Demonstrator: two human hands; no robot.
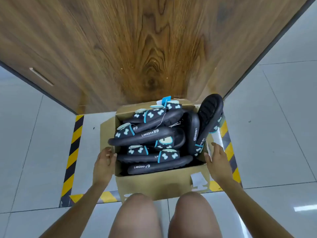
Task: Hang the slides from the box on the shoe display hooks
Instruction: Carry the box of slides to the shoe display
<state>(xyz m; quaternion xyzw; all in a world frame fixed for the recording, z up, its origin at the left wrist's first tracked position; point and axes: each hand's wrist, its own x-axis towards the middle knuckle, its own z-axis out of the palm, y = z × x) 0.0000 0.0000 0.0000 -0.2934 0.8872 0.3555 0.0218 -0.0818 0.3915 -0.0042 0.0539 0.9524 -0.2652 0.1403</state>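
hands (159, 160) flank box (154, 188) of slides (145, 134); wood panel (137, 48) behind.

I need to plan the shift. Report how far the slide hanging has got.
Done: nothing visible; no hooks or hung slides are in view. In hand: the left hand and right hand are at the sides of the cardboard box, holding no slide. Left: the box is still packed with black slides, one slide sticking up.
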